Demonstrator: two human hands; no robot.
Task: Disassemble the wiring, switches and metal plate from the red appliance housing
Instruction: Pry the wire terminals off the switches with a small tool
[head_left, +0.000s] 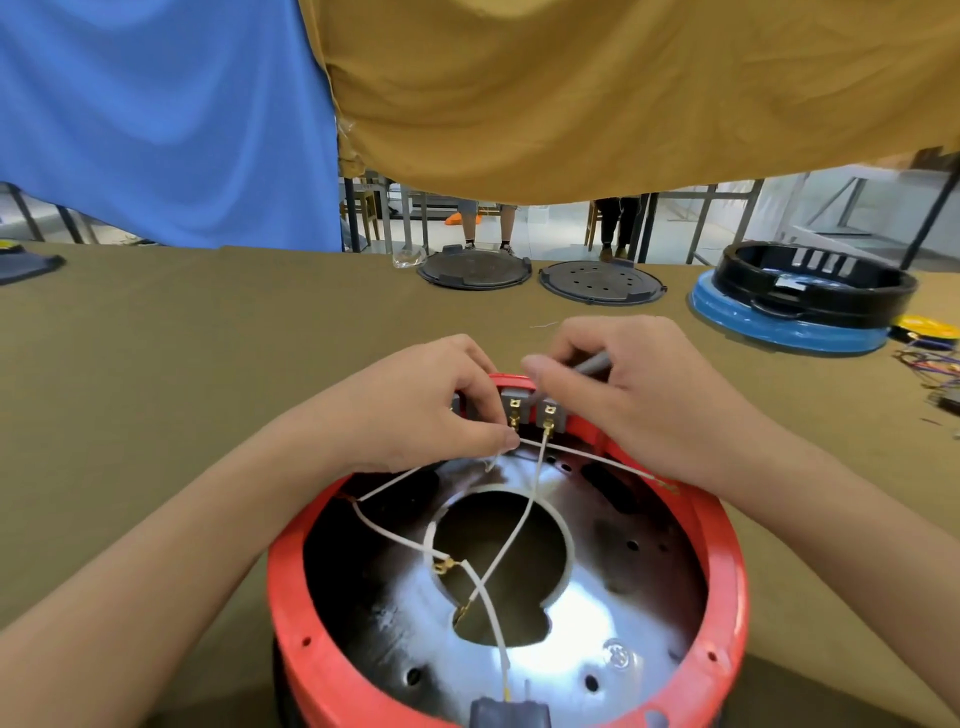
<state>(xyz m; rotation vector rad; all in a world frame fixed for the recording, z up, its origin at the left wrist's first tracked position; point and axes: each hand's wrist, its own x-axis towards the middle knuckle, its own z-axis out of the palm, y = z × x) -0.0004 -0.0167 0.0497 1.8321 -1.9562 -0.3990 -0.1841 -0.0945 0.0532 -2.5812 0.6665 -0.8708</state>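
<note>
Round red plastic appliance housing (727, 613) standing open side up on the olive-brown cloth-covered counter (208, 338), at the near edge, right below the camera. Inside it a shiny silver metal plate (597, 613) with a large keyhole-shaped opening in the middle and small holes round it. Thin white wires (511, 538) with brass spade terminals crossing over the plate, running up to two grey switch blocks (530, 408) set in the far wall of the housing. Left hand (415, 410) at the far rim, fingers curled, thumb and forefinger pinching a white wire just below the left switch block. Right hand (644, 395) just beside it, fingers curled round a slim grey tool handle (597, 364), thumb stretched toward the top of the switch blocks; tool tip hidden behind the hand. Small dark grey block (509, 712) with a terminal at the near wall of the housing. Farther back on the counter, two flat round dark grey lids (475, 270), side by side, and to the right a black ring-shaped housing part (815, 280) resting on a blue round base (789, 327). Loose tangle of coloured wires (930, 358) at the right edge. Blue cloth (156, 114) and mustard-yellow cloth (623, 88) hanging behind the counter, legs of standing people (488, 218) visible beneath.
</note>
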